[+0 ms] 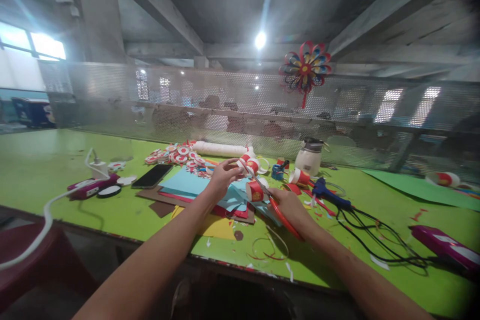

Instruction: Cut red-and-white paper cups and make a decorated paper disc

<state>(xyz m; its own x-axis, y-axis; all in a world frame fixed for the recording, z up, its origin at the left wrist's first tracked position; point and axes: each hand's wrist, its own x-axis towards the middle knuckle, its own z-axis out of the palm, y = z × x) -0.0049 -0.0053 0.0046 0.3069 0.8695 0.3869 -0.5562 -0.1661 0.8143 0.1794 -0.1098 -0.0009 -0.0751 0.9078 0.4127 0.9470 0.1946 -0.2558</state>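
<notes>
Purple power strip [85, 188]: well to the left of the left hand, a white plug [98, 169] in it; perhaps set aside there so the cable stays clear of the hands
Phone [153, 176]: left of the left hand, lying flat, apparently out of the way yet within reach
Disc pile [176, 154]: beyond and left of the left hand, red-and-white pieces heaped together, likely to keep small parts from scattering
Blue sheets [183, 183]: under and left of the left hand, stacked on other colours, probably to save space
Left hand [225, 178]: fingers closed in a pinch on a red-and-white paper piece [252, 164], seemingly held up off the table to give the blades room
Red cup section [255, 191]: between the hands, by the blades; whether it joins the pinched piece, I cannot tell
Right hand [288, 206]: wrapped around the orange-handled scissors [280, 217], blades aimed at the left hand's piece, likely for control; how far they part is unclear
White jug [308, 162]: beyond the right hand, upright, perhaps placed back to avoid knocks
Glue gun [332, 194]: just right of the right hand, probably parked for easy reach, black cables trailing rightward
</notes>
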